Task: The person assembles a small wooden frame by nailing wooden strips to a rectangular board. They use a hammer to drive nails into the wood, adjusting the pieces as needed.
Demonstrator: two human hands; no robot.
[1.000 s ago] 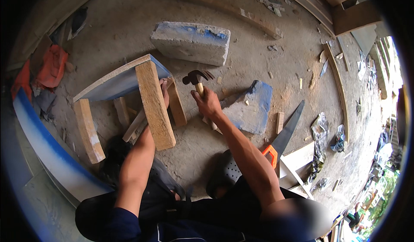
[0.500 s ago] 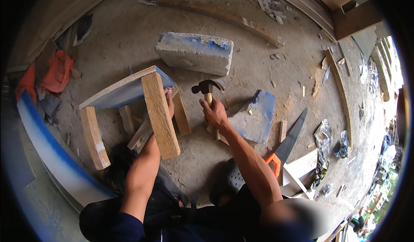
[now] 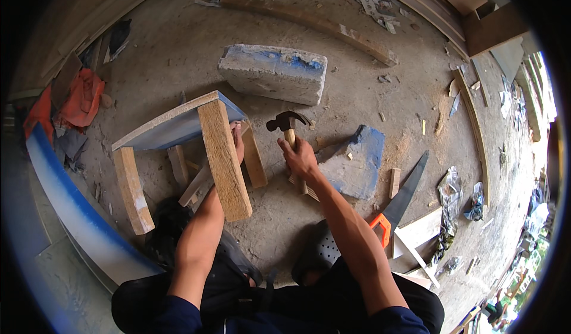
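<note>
At my twelve o'clock, my right hand (image 3: 302,158) has its fingers wrapped round a hammer (image 3: 289,136); its long axis runs from six to just short of twelve, face toward nine, claw toward three. At eleven o'clock stands a wooden frame (image 3: 172,133), board running eight to two, legs pointing toward half past five; its near leg (image 3: 225,161) partly hides my left hand (image 3: 238,143), so I cannot tell whether those fingers are clenched.
</note>
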